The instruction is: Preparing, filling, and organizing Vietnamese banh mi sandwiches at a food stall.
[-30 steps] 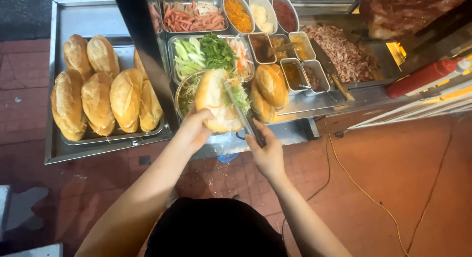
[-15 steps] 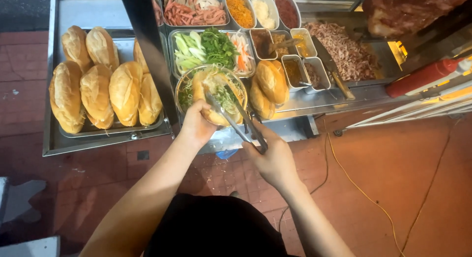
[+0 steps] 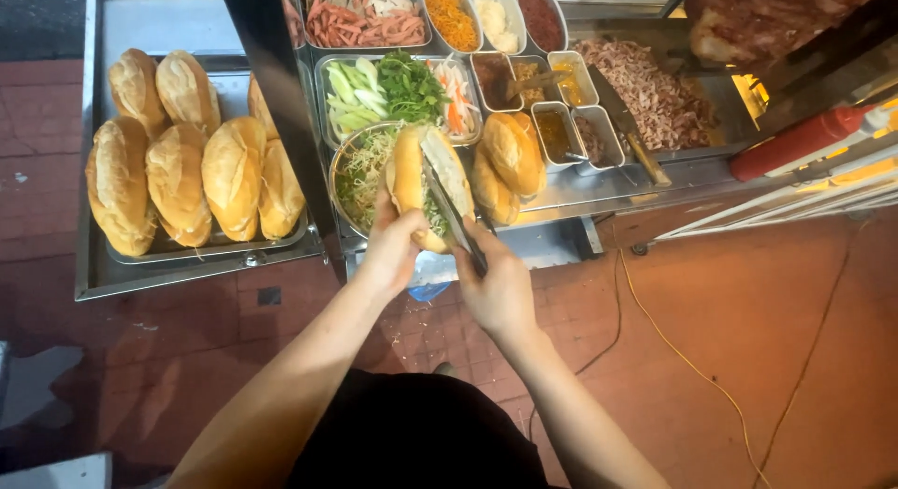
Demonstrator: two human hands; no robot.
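Street-stall counter (image 3: 599,185), filling step: left hand (image 3: 393,250) cups split roll (image 3: 426,180), right hand (image 3: 500,288) pinches tongs (image 3: 454,213) inside; next likely fetch more filling.

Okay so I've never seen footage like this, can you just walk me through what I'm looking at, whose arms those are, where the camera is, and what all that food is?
The camera sits on a person's head and looks down, so the two bare arms are their own. The left hand holds a split bread roll over a round bowl of shredded greens. The right hand holds metal tongs with their tips inside the roll. To the left, a tray holds whole loaves. Further back are containers of cucumber and herbs, sauces and chopped meat. A red squeeze bottle lies at the right.
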